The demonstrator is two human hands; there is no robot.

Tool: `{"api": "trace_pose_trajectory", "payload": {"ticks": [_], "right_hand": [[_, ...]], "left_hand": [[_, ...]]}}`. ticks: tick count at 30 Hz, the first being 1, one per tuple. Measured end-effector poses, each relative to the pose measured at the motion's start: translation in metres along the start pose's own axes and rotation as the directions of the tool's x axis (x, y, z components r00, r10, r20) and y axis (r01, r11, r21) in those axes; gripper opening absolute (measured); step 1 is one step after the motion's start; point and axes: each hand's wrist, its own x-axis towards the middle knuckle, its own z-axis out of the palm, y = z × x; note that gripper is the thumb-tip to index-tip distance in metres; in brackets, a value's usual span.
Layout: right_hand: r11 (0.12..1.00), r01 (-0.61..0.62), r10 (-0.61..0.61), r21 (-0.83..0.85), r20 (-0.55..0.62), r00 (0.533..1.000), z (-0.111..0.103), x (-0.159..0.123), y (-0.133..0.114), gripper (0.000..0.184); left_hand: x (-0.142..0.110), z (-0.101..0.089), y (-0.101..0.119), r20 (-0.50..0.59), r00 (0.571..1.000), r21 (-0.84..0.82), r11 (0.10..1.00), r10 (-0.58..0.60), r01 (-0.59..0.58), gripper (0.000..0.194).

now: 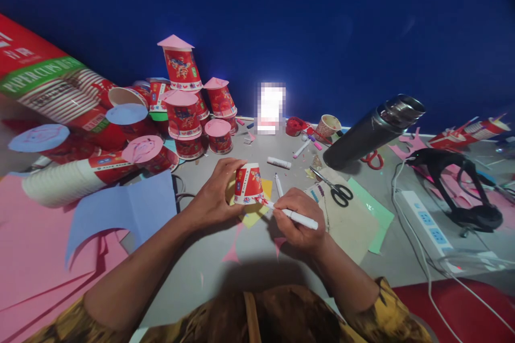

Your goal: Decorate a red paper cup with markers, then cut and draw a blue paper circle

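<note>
Left hand (215,191) curved round paper cup (248,182), fingers parted to cup's width. Right hand (301,215) pinches slim white marker (304,220), tip near lower edge. Cup above yellow paper (255,219). Light grip suits thin, tapered wall; steady wrist and short strokes suit curved, printed side.
</note>
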Motion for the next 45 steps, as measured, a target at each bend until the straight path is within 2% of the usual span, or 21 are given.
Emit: {"api": "trace_pose_trajectory", "payload": {"ticks": [7,16,22,35,45], "right_hand": [[0.999,0.005,-0.004,-0.031,0.018,1.000,0.0001,0.0009,0.0005,0.013],[1.000,0.001,-0.001,0.019,0.029,1.000,0.0008,0.0008,-0.0001,0.012],[1.000,0.017,-0.017,0.025,-0.004,1.000,0.0004,0.0006,0.0002,0.013],[1.000,-0.001,0.001,0.001,0.049,0.999,0.0010,-0.0001,0.0012,0.013],[1.000,-0.002,0.001,-0.015,-0.004,1.000,-0.0007,0.0003,0.0014,0.013]], "left_hand": [[0.0008,0.0007,0.0011,-0.005,1.000,-0.009,1.000,0.000,0.000,0.079],[-0.0001,0.0015,-0.0022,0.003,1.000,0.002,1.000,0.015,-0.015,0.084],[0.0001,0.0007,0.0010,0.012,1.000,0.014,1.000,-0.001,0.000,0.082],[-0.0008,0.0020,0.0002,0.017,1.000,-0.007,1.000,-0.008,0.008,0.083],[0.0007,0.0007,0.0030,0.013,1.000,-0.019,1.000,-0.016,0.016,0.080]]}}
